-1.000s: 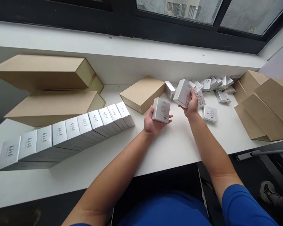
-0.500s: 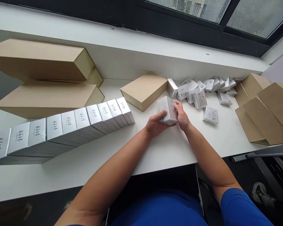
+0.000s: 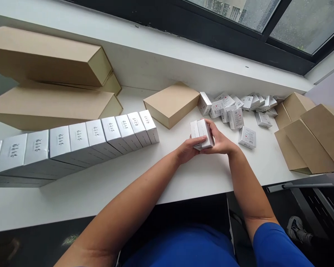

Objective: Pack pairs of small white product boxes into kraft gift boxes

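Two small silver-white boxes (image 3: 205, 130) are held side by side above the table, tilted, with a seam between them. My left hand (image 3: 187, 149) grips them from the left, its thumb lying across their near faces. Around the right side of the same boxes my right hand (image 3: 220, 141) is closed; some of its fingers are hidden behind them. To the right, a single printed box (image 3: 247, 137) lies on the white table (image 3: 200, 172). Left of my hands runs a long row of silver boxes (image 3: 100, 142) with dark lettering on their tops.
A closed tan carton (image 3: 171, 104) lies behind my hands. Several loose small boxes (image 3: 236, 118) are scattered right of it. Larger tan cartons (image 3: 52, 102) stand at the back left, and an open cardboard box (image 3: 308, 137) is at the right. A window (image 3: 297, 26) is behind.
The held boxes have been turned, so their narrow sides and the seam between them now face up. My right hand has shifted from their near edge to around their right side.
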Available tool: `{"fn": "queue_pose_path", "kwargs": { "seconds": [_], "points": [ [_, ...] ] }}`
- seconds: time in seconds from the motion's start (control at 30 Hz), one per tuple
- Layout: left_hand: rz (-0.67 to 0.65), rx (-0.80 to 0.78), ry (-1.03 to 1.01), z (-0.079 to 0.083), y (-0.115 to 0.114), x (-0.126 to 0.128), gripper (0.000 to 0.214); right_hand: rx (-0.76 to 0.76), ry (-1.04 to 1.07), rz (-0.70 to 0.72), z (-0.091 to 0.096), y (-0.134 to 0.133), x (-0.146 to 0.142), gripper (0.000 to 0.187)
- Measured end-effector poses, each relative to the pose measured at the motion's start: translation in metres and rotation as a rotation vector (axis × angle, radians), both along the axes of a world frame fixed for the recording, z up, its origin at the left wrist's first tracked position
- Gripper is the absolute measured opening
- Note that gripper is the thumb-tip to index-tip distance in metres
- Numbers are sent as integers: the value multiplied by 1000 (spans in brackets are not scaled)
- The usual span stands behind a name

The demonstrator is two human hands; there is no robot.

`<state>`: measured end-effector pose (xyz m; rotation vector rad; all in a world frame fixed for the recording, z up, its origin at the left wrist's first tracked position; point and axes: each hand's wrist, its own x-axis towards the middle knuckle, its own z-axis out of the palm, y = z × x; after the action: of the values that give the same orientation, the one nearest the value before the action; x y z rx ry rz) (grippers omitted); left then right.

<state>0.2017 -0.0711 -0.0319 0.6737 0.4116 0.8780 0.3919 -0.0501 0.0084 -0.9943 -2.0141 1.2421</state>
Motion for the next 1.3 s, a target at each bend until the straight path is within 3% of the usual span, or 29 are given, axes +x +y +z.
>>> {"fn": "queue_pose_path", "kwargs": {
  "seconds": [0.13,0.23,0.43,0.7,0.87,1.03,1.17,1.23,1.3],
  "points": [
    [-5,-20,29,-3,4,-3,65,111,-8,-85,6,-7,-5,114],
    [-4,-35,16,-2,10,-8,78,176,46,-92,9,-11,-11,109],
    [-35,119,-24,4,13,-16,83,117,136,-1,4,-8,-15,111],
    [-20,132,104,8,17,-22,73,65,109,56,2,-1,-10,129],
    [-39,129,118,6,17,-24,91,57,25,-73,4,-8,-16,122],
    [-16,107,101,7,16,-23,79,116,-151,-56,4,-10,-16,129],
    [57,73,71,12,16,-18,71,146,-254,54,32,6,-1,144],
    [73,38,100,15,14,-15,67,150,-332,64,56,18,0,136],
    [52,6,147,19,10,-12,65,187,-396,-25,79,32,-15,123]
  ]
}}
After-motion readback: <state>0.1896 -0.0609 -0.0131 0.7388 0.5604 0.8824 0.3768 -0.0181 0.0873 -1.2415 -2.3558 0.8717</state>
